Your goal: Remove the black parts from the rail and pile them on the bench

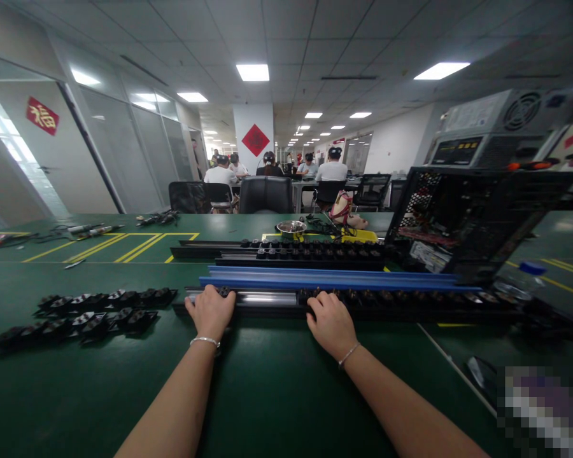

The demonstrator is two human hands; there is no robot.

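A long black rail point(262, 312) with a shiny metal strip point(266, 298) along its channel lies across the bench before me. At its left end my left hand point(212, 313) is closed over a small black part point(225, 291), which shows beside the fingers. Further right, my right hand point(333, 321) has its fingers curled onto the near end of a row of small black parts point(363, 297) seated in the rail. What lies under the fingertips is partly hidden. A blue rail point(334, 278) runs just behind.
More black rails with parts point(315, 252) stand behind. Two rows of loose black parts point(93, 321) lie at left. An open computer case point(458, 222) stands at right, near a blue-capped bottle point(530, 277). A metal bowl point(291, 227) and yellow tray point(360, 236) sit farther back.
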